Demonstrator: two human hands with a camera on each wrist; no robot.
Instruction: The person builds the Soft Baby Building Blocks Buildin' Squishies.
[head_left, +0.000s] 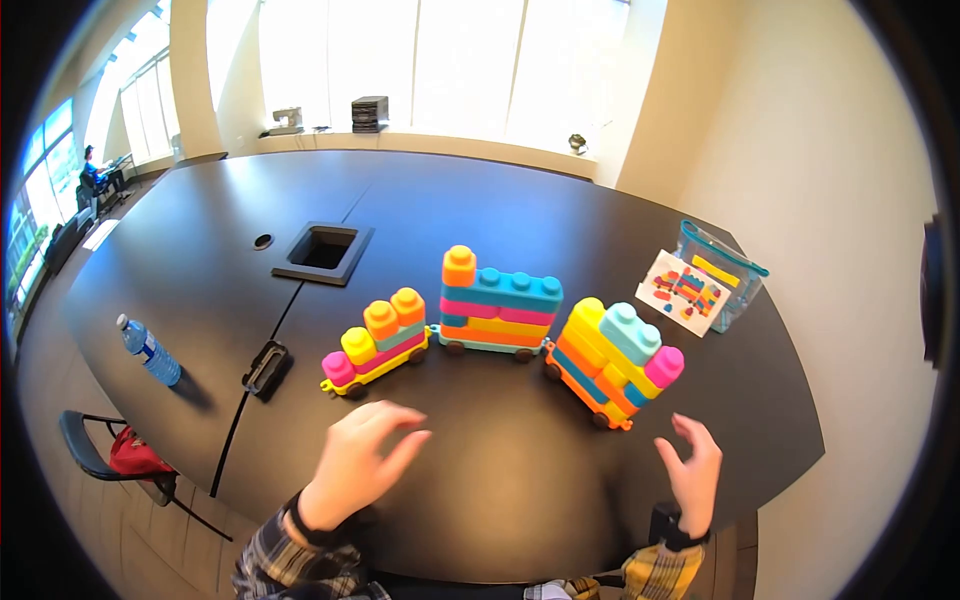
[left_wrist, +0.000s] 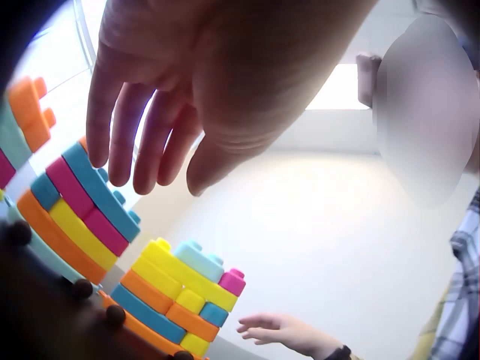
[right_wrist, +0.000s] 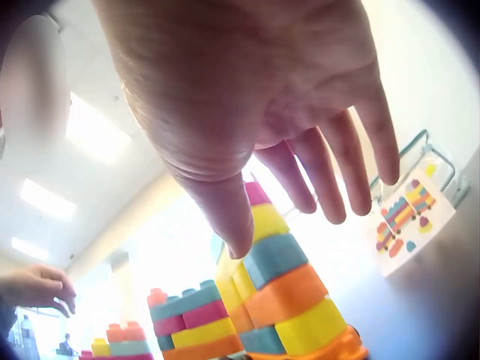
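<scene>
A train of toy building blocks in three wagons curves across the black table [head_left: 520, 470]. The left wagon [head_left: 388, 368] has a yellow base with pink, yellow, orange and light blue blocks. In the middle, the wagon [head_left: 500, 310] carries teal, pink, yellow and orange blocks, with one orange block standing up at its left end. The right wagon [head_left: 600, 362], on an orange base, is stacked highest. My left hand [head_left: 362, 462] hovers in front of the left wagon, fingers loosely bent and holding nothing. Near the right wagon's front end, my right hand [head_left: 694, 470] is raised, also holding nothing.
A picture card [head_left: 684, 292] of a block train leans on a clear zip bag [head_left: 745, 290] at the right. On the left stand a water bottle [head_left: 150, 352] and a black table fitting [head_left: 267, 371]. Farther back is a square table opening [head_left: 322, 250]. A chair [head_left: 88, 452] stands at left.
</scene>
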